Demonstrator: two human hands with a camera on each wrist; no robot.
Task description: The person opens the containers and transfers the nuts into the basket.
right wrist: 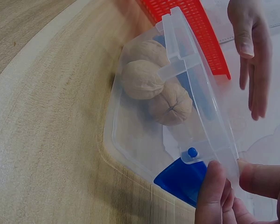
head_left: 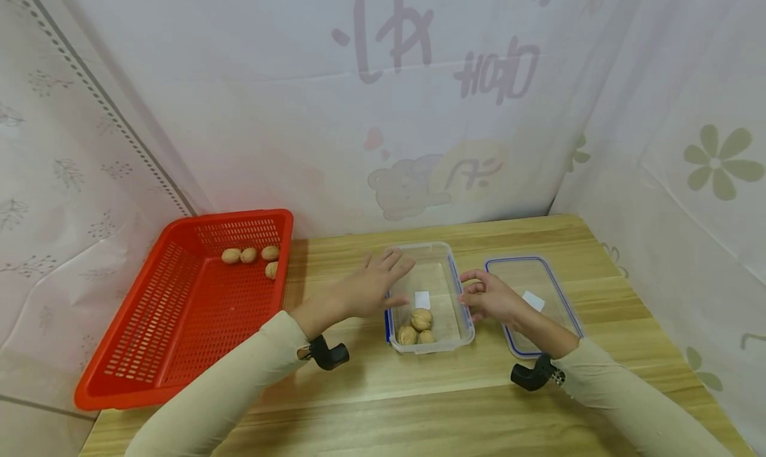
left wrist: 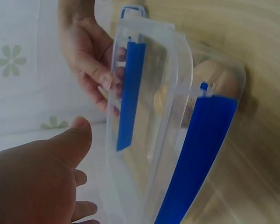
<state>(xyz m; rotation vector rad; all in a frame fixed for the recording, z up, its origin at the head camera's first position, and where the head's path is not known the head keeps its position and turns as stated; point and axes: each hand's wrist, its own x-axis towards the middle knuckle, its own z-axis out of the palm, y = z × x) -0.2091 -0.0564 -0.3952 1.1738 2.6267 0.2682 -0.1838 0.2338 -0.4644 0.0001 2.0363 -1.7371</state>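
Note:
A clear plastic box [head_left: 439,271] with blue side clips stands on the table, three walnuts [head_left: 421,319] and a small white packet [head_left: 422,300] at its near end. My left hand [head_left: 376,285] hovers at the box's left rim, fingers spread and nothing in them; the left wrist view has its thumb [left wrist: 74,140] beside the rim. At the opposite side, my right hand [head_left: 491,299] pinches the rim between thumb and fingers, close to a blue clip [right wrist: 184,179] in the right wrist view.
A red slatted basket [head_left: 179,317] stands at the left, with several walnuts [head_left: 248,255] in its far right corner. The box's blue-edged clear lid [head_left: 538,277] lies on the wooden table [head_left: 419,404] at the right, partly under my right forearm. Printed curtains [head_left: 269,111] surround the table.

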